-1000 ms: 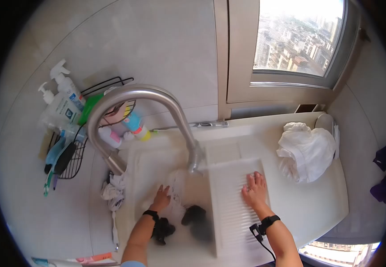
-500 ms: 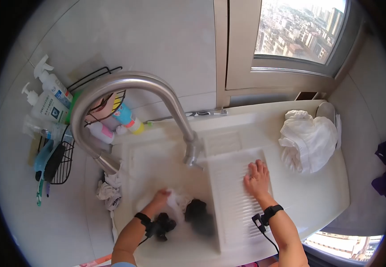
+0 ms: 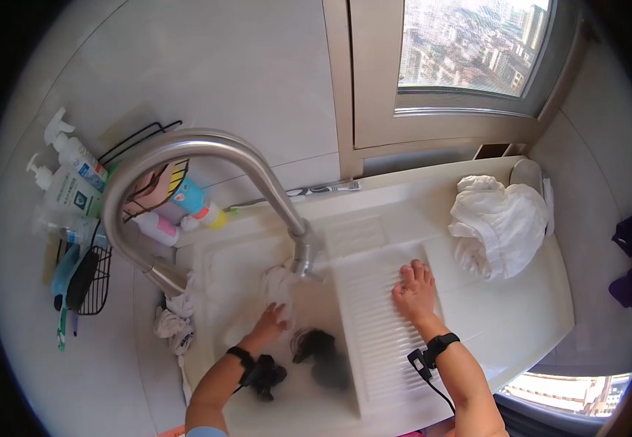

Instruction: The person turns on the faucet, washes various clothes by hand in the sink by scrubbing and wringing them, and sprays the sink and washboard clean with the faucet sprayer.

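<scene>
My left hand (image 3: 269, 325) is in the sink basin (image 3: 214, 291), its fingers apart, beside a white cloth (image 3: 279, 285) that lies in cloudy water. A small black item (image 3: 266, 377) sits just below my left wrist. Farther right in the water is a larger dark cloth (image 3: 325, 358), partly sunk. My right hand (image 3: 416, 295) rests palm down on the ribbed washboard (image 3: 385, 320), with its fingers slightly spread. Both wrists wear black bands, and a cable hangs from the right one.
A curved metal faucet (image 3: 250, 164) arches over the basin. White bundled cloth (image 3: 502, 226) lies on the right counter. Bottles (image 3: 76, 189) and brushes (image 3: 79, 280) hang in wall racks at left. Crumpled cloth (image 3: 176, 324) hangs at the basin's left edge.
My left hand closed on white cloth and has since opened beside it; the cloth now lies farther up in the basin. My right hand stays on the washboard. The view has shifted.
</scene>
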### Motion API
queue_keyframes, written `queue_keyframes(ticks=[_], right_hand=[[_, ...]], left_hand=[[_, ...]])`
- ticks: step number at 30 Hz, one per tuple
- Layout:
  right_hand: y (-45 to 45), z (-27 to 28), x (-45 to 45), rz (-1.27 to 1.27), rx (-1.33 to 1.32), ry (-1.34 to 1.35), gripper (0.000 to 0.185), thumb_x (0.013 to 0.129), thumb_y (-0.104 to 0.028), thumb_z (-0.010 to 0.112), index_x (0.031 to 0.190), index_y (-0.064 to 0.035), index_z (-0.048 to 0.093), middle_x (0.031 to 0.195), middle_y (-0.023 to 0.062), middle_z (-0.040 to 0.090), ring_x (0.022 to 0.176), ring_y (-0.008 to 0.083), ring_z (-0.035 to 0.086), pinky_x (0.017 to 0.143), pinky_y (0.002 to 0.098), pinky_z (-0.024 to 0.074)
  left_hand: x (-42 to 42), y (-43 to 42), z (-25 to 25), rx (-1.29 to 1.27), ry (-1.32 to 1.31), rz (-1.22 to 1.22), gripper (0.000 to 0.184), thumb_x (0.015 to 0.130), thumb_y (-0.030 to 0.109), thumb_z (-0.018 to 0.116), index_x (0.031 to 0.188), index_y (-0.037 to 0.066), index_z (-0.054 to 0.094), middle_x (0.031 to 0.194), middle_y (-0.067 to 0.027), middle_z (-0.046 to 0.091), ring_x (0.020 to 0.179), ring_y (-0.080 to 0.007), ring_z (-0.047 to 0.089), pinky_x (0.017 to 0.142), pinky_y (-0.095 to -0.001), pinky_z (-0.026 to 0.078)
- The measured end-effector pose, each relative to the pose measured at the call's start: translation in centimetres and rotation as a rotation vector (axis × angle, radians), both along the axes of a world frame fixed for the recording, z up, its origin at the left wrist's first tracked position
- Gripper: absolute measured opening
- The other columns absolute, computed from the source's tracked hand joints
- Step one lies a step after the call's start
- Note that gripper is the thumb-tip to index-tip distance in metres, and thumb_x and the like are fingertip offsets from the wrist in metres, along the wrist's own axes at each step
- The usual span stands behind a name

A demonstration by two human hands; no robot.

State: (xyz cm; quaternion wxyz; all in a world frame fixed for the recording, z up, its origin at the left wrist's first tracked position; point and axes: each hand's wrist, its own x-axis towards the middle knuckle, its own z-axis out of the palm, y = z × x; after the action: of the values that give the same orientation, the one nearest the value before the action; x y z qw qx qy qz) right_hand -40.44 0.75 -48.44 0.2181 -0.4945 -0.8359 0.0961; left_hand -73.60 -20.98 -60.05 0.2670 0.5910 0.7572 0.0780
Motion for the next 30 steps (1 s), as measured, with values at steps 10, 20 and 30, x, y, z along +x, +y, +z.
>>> queue_keyframes(ticks=[10, 20, 30], right_hand=[[0.4, 0.1, -0.1, 0.002, -0.017, -0.004, 0.035, 0.067, -0.018, 0.053, 0.1, -0.0077, 0.049, 0.116, 0.0153, 0.042, 0.109, 0.0345, 0.037, 0.09, 0.0448, 0.0328], [-1.0, -4.4, -1.2, 0.204, 0.035, 0.172, 0.028, 0.073, -0.017, 0.05, 0.099, -0.0061, 0.053, 0.111, 0.0181, 0.047, 0.106, 0.0354, 0.041, 0.09, 0.045, 0.0335], [-3.4, 0.7, 1.2, 0.095, -0.655, 0.435, 0.035, 0.08, -0.027, 0.046, 0.108, -0.0077, 0.055, 0.106, 0.0176, 0.055, 0.095, 0.0332, 0.051, 0.085, 0.0371, 0.0392]], left_hand=[[4.3, 3.5, -2.7, -0.259, 0.231, 0.24, 0.084, 0.067, 0.031, 0.065, 0.131, -0.001, 0.02, 0.121, -0.0283, 0.039, 0.116, -0.0378, 0.034, 0.093, -0.0426, 0.035], [7.9, -0.9, 11.3, 0.308, -0.311, 0.292, 0.029, 0.058, 0.006, 0.058, 0.087, 0.003, 0.06, 0.084, -0.0139, 0.058, 0.078, -0.0282, 0.056, 0.071, -0.0341, 0.045], [17.8, 4.9, 18.0, 0.617, -0.374, 0.185, 0.027, 0.067, -0.003, 0.052, 0.093, 0.002, 0.057, 0.091, -0.0044, 0.057, 0.091, -0.0172, 0.05, 0.08, -0.0289, 0.04]])
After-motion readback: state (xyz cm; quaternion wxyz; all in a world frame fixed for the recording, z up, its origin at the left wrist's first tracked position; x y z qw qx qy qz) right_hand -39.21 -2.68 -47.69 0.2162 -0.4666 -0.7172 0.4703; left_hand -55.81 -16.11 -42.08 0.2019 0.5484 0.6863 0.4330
